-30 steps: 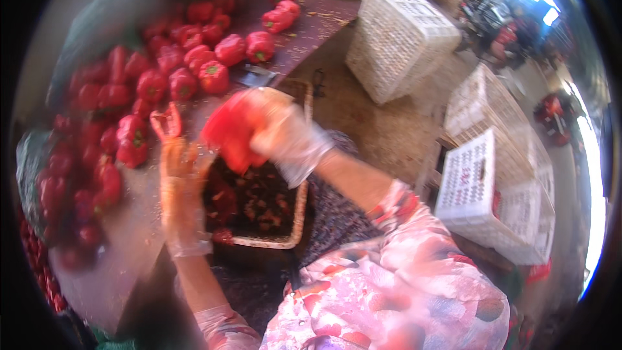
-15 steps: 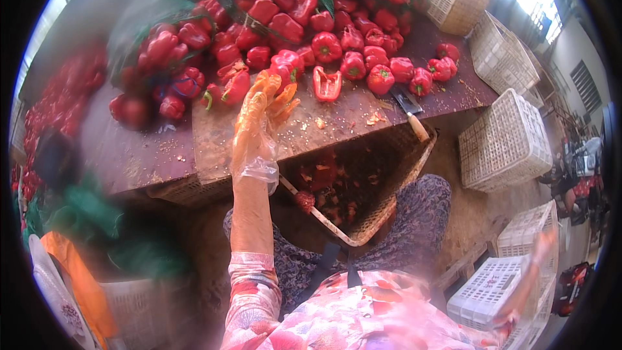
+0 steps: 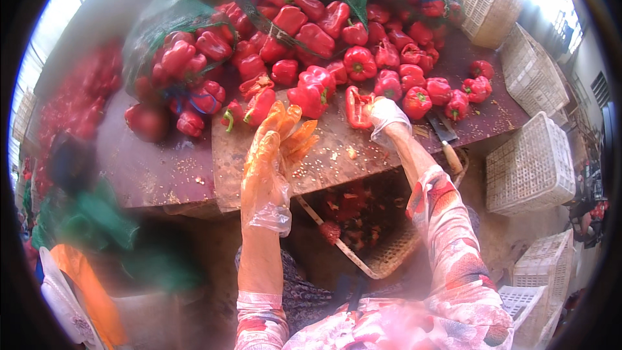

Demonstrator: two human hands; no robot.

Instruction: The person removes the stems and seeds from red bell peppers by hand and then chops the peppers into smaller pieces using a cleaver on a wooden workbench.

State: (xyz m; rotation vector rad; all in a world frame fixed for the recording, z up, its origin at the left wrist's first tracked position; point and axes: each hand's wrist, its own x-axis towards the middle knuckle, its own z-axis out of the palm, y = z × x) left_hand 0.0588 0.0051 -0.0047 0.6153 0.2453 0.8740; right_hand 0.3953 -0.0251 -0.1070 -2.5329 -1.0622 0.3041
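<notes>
My left hand (image 3: 271, 149), in an orange-stained clear plastic glove, is held above the board with fingers stretched out and nothing in it. Just beyond its fingertips lie a whole red bell pepper (image 3: 311, 98) and a broken piece of pepper (image 3: 260, 105). In a clear plastic glove, my right hand (image 3: 389, 120) grips the right side of a cut red bell pepper half (image 3: 356, 109), whose hollow inside faces up. The half rests on the wooden board (image 3: 317, 162). The right fingertips are partly hidden behind the hand and the pepper.
Red peppers in green net bags (image 3: 311, 0) and loose ones cover the table's far side. A wide blade with a pale handle (image 3: 447, 146) lies near its right edge. Below sits a basket of scraps (image 3: 353, 256). White crates (image 3: 531, 165) stand at right. Someone's orange sleeve (image 3: 87, 285) shows at lower left.
My right hand has come from the far lower right up to the table and taken hold of the pepper half. My left hand stays open over the board. The whole view has shifted slightly.
</notes>
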